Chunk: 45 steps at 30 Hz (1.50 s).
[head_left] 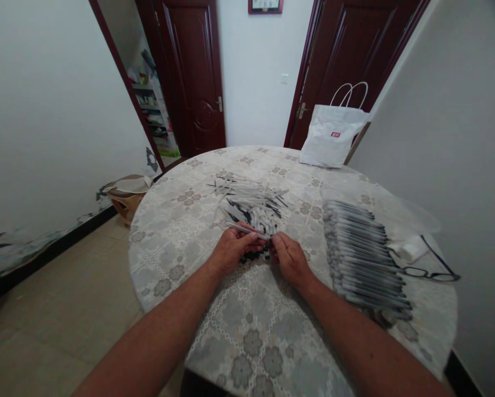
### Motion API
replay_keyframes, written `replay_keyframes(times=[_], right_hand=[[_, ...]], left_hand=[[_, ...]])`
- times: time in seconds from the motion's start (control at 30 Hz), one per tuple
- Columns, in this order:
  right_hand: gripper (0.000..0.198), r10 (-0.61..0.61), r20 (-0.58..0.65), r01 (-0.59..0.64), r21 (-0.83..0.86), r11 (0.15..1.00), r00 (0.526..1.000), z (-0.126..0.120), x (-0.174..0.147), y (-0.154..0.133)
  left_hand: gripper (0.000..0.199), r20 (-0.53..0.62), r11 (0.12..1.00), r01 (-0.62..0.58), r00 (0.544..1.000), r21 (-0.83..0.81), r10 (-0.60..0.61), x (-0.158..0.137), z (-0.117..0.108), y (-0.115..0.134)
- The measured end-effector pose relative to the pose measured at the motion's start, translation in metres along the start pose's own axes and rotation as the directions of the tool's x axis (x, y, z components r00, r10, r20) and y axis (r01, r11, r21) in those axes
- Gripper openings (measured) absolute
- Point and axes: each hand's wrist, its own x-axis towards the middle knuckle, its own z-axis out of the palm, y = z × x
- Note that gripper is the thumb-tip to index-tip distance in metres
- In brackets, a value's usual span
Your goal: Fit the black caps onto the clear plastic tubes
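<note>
Held a grey pen (243,227) slantwise in the left hand (229,249), over the near side of the loose pile (253,198), with fingers (248,239) closed narrowly around its shaft. Pinched the right end of the same pen in the right hand (289,256), with thumb and fingers drawn together; could not tell about any small part hidden inside that grip. Had both hands low above the round, flowered bench (249,331), just at the near edge of the pile.

Saw short white tubes (264,216) in the near part of the pile, and thin rods (247,190), pale and dark, strewn in many directions across its far part. Made out black pieces (254,255) at the very near edge of the pile, partly covered by the hands.

Saw to the right of the pile, well apart, a long stack (358,253) of grey pens laid side by side. Noted, farther right of the pile, dark-framed glasses (429,274) and a small white roll (411,249). Found a white bag (332,135) upright beyond the pile and to its right, with two looped handles and a red label. Faced two dark red doors beyond the pile, one leftward (195,71), one rightward (363,38).
</note>
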Motion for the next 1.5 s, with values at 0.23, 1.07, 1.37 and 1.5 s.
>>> replay_keyframes(times=[0.23, 1.07, 1.37, 1.5], right_hand=[[0.023, -0.043, -0.018, 0.041, -0.073, 0.996, 0.999, -0.001, 0.0, -0.002], [0.031, -0.028, 0.054, 0.031, -0.065, 0.997, 0.998, -0.002, -0.001, -0.005], [0.023, -0.078, 0.07, 0.079, -0.013, 0.997, 0.994, -0.004, -0.001, -0.007], [0.025, -0.093, -0.033, 0.09, -0.097, 0.991, 0.995, -0.009, 0.001, -0.008]], left_hand=[[0.029, 0.024, 1.0, -0.016, 1.0, 0.011, 0.016, 0.0, -0.001, -0.003], [0.03, -0.003, 0.986, -0.041, 0.999, 0.162, 0.042, -0.002, -0.001, 0.006], [0.028, 0.062, 0.918, -0.131, 0.991, 0.373, 0.117, -0.007, -0.003, 0.018], [0.027, -0.008, 0.837, -0.229, 0.963, 0.497, 0.269, -0.007, -0.015, 0.03]])
